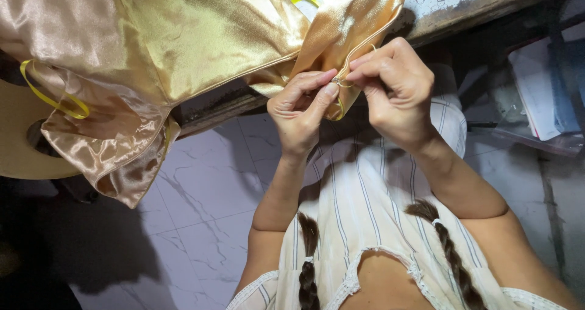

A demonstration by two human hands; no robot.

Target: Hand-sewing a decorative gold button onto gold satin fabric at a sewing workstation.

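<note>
Draping off the tabletop [463, 11] edge, gold satin fabric [183, 42] hangs toward the tiled floor [201, 212]. Left hand [298, 112] and right hand [396, 91]: each grip pressed together, pinching the fabric's hem at a small yellow thread [341, 84].

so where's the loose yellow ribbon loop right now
In the head view, the thin yellow ribbon loop hangs at far left over the shiny gold satin fabric, away from both hands.

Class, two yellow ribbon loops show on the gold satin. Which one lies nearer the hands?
The small yellow loop at the top, just above the left hand and right hand. The other loop hangs far off at the fabric's left edge.
</note>
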